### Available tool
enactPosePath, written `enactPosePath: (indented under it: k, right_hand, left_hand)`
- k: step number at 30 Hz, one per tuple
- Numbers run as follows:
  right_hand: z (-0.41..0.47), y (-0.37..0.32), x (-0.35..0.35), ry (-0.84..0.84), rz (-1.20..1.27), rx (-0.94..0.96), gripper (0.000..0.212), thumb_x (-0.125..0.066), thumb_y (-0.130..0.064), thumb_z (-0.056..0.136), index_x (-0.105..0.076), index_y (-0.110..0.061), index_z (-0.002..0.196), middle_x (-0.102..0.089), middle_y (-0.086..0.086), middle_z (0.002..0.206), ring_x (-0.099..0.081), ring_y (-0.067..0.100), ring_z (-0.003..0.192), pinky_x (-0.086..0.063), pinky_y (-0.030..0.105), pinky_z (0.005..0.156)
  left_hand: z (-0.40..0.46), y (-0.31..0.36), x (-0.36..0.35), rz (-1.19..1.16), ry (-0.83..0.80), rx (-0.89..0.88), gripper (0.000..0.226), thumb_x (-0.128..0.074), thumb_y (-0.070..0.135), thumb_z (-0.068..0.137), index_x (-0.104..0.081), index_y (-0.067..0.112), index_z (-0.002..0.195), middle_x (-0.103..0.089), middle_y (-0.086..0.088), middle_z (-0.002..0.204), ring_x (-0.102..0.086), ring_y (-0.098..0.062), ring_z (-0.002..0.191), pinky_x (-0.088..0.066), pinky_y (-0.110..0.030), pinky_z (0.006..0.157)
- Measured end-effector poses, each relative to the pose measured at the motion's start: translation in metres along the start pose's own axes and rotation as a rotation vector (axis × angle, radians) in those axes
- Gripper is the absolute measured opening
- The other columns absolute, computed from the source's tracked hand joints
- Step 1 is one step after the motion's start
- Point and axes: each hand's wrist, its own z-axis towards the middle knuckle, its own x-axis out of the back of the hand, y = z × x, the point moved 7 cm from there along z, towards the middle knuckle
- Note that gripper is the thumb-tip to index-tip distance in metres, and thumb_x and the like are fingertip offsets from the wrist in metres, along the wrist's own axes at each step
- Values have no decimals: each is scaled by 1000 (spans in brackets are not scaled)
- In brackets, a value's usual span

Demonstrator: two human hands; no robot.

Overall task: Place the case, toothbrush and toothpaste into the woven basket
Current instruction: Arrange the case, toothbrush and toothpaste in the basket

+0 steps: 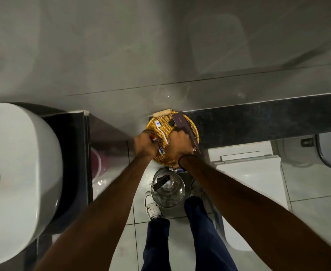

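Hands are closed over the woven basket (192, 127): left hand (145, 144) on the toothpaste (160, 150), right hand (178, 146) on the case (182, 122). The toothbrush (161, 132) is laid between them. A steel bin (167, 189) is seen below the counter (258, 118), beside the toilet (250, 173).

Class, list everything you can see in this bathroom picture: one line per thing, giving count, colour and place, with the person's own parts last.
Woven basket: one, golden, left end of the dark ledge.
Toothbrush: one, white and blue, in the basket.
Toothpaste: one, white and blue tube, under the left hand.
Case: one, maroon, across the basket's right side.
Dark ledge: one, black, by the wall.
Sink: one, white, left.
Bin: one, shiny metal, on the floor.
Toilet: one, white, right.
Left hand: on the toothpaste.
Right hand: over the basket, grip unclear.
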Motion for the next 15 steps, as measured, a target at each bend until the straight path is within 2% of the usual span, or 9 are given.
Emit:
enactPosePath:
  k: [4,8,12,15]
  right_hand:
    - [5,-4,-10,29,-3,9,23,-68,-22,91,-68,-5,106,-70,17,111,-68,35,103,-58,45,91]
    - [4,-2,-20,43,16,-4,22,-67,-27,92,-71,-9,103,-72,14,108,-69,32,99,-59,43,91]
    - [0,-3,-26,20,21,19,24,-69,-28,89,-74,-11,105,-74,13,107,-70,33,99,-59,43,93]
    - [-11,-5,-17,36,73,34,18,-68,-22,89,-77,-13,101,-75,11,105,-70,33,99,-58,44,94]
  left_hand:
    - [7,-1,-1,166,18,-61,32,-65,30,94,-71,10,119,-71,-20,120,-68,-41,109,-56,-45,93]
    - [5,7,1,347,58,-174,25,-60,25,99,-69,6,113,-71,-21,113,-71,-38,101,-58,-44,86]
    - [-4,6,6,401,66,-237,21,-59,22,99,-69,6,105,-73,-20,107,-72,-39,95,-58,-43,81]
    - [-20,8,21,400,83,-326,22,-54,25,99,-67,10,109,-71,-16,111,-70,-36,98,-56,-41,81]
